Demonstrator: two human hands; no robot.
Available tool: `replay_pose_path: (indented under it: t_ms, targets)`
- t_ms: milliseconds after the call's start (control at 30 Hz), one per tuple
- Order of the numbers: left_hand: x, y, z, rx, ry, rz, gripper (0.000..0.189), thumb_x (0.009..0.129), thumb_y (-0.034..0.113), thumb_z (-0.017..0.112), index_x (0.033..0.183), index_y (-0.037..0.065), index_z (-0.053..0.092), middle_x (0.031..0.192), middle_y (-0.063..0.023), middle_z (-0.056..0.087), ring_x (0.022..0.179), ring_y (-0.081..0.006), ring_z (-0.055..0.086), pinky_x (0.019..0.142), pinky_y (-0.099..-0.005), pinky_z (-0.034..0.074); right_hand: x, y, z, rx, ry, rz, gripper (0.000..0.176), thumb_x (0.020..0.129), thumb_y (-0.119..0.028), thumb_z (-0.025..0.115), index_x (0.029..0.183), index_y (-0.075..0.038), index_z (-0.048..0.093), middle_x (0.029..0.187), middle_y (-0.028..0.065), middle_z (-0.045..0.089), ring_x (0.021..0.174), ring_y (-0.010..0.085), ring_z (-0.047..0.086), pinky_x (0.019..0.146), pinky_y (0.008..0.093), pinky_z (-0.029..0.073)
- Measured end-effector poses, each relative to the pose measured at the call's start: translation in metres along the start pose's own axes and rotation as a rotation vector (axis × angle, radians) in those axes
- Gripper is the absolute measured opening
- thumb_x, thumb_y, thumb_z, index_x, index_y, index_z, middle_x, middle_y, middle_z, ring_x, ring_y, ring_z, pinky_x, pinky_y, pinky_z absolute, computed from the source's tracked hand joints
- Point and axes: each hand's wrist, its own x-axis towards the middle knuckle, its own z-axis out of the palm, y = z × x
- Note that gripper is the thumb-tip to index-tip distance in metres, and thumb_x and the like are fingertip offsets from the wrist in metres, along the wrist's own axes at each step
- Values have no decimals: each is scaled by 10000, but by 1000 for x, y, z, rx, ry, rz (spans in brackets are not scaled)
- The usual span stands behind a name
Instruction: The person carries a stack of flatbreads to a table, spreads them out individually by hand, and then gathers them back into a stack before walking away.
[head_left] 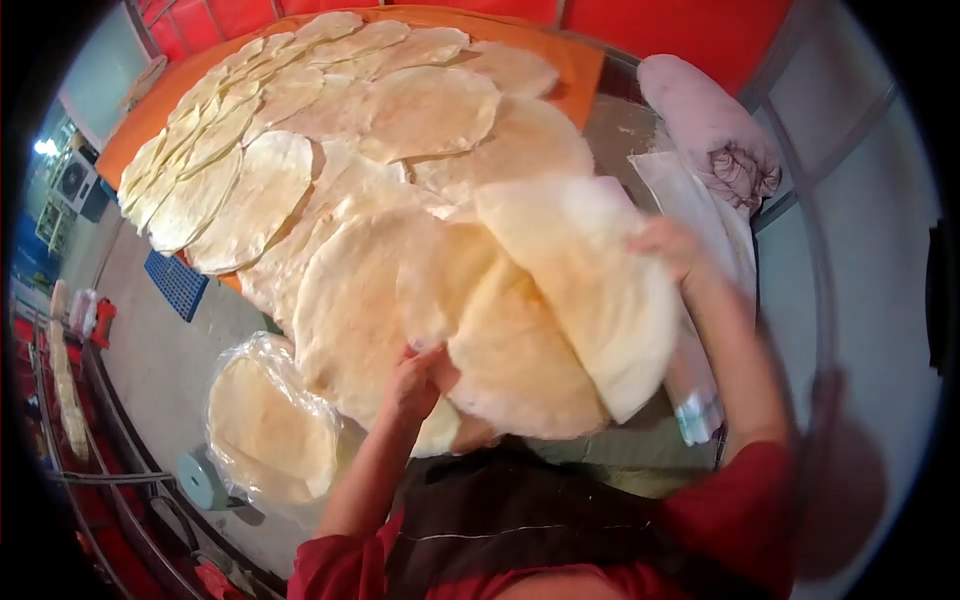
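Note:
A large, thin round flatbread (520,340) hangs between my hands in front of my apron, its right part folded over. My left hand (415,380) is closed on its near left edge, fingertips pinching it. Up on the right, my right hand (668,248) grips the folded part's outer edge; this hand and the bread there are blurred by motion. Just beyond lies another flatbread (355,300), partly covered by the held one. Several more overlapping flatbreads (430,112) spread over the orange-covered table (573,75).
At lower left, flatbread in a clear plastic bag (283,345) sits by a pale blue-green stool (200,480). A rolled pinkish blanket (705,125) lies at the right, near white sheeting (690,200). A blue crate-like mat (175,285) is on the floor. Grey panels (860,220) stand right.

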Motion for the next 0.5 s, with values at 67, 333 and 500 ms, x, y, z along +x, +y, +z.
replay_pose_path:
  t_ms: [67, 333, 500]
  targets:
    - [-2, -5, -14, -11, 24, -26, 240, 773, -6, 481, 1010, 20, 506, 883, -61, 571, 795, -173, 560, 701, -303, 465, -4, -75, -55, -280, 232, -140, 237, 604, -96, 659, 800, 32, 620, 733, 104, 617, 589, 186, 587, 559, 313, 477]
    - [-11, -9, -34, -119, 3, -9, 191, 790, 45, 478, 978, 32, 512, 865, -45, 568, 782, -172, 554, 702, -299, 455, 57, -280, -111, -1244, 709, -455, 119, 544, 7, 509, 634, 36, 580, 507, 6, 479, 495, 113, 483, 426, 305, 361]
    - [-34, 5, 6, -390, -63, -85, 447, 870, 349, 395, 1195, 42, 400, 1166, -123, 473, 1090, -267, 427, 945, -413, 310, 147, -213, -10, -1762, 769, -664, 478, 722, -88, 483, 1196, -106, 417, 723, 128, 571, 727, 296, 553, 604, 335, 441]
